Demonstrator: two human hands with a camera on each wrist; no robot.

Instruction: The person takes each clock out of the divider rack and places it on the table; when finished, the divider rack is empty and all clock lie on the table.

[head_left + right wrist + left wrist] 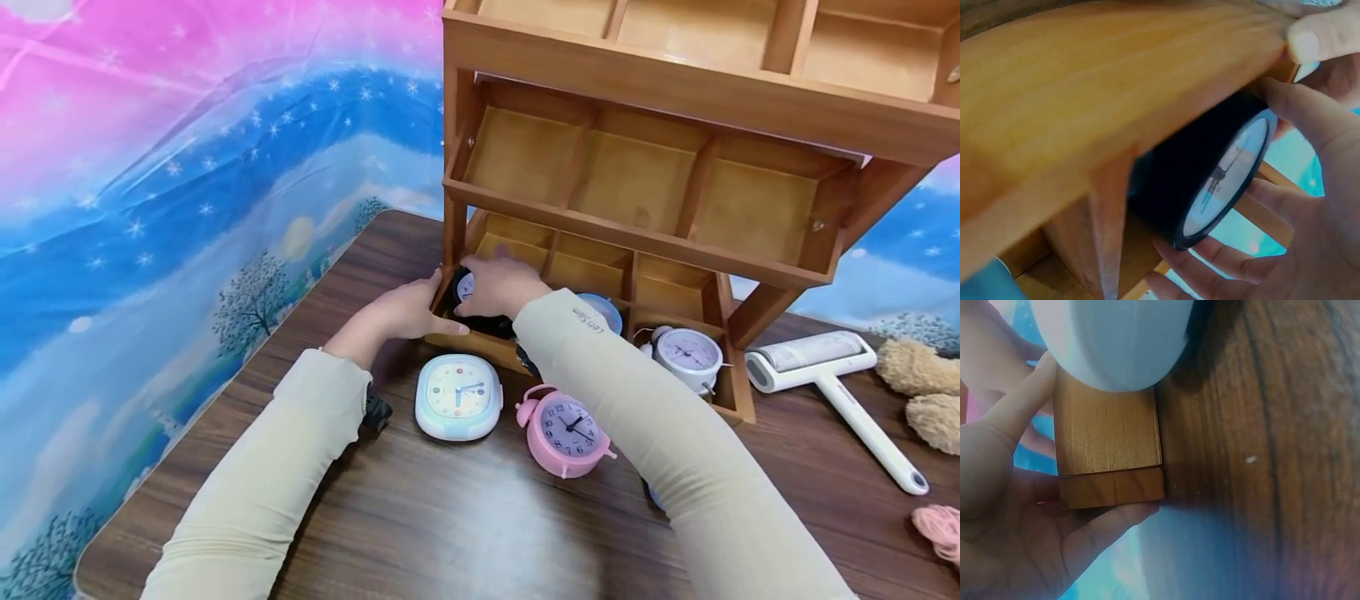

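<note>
The black clock is in the right hand, inside the end compartment of the shelf's bottom row, just beside the left hand. The right thumb and fingers pinch its rim from opposite sides; the left thumb and fingers are spread about the corner of the wooden shelf, touching it. In the right wrist view the clock sits at a slant close against the wooden edge, so it could jam or scrape there. A hold only at the rim could let it slip, and a fingertip might get pinched between clock and wood. If the left hand pressed unevenly, the shelf could shift.

Close by, the right sleeve crosses over the blue clock and the pink alarm clock; a careless elbow could knock either. The pale blue clock, on the table just in front of the hands, might be bumped as the left wrist pulls back.

As for writing, the right sleeve seems to read "LetsSlim". The pink alarm clock shows numerals, 12 and 6 among them. The print on the black clock's face is too blurred to read.
</note>
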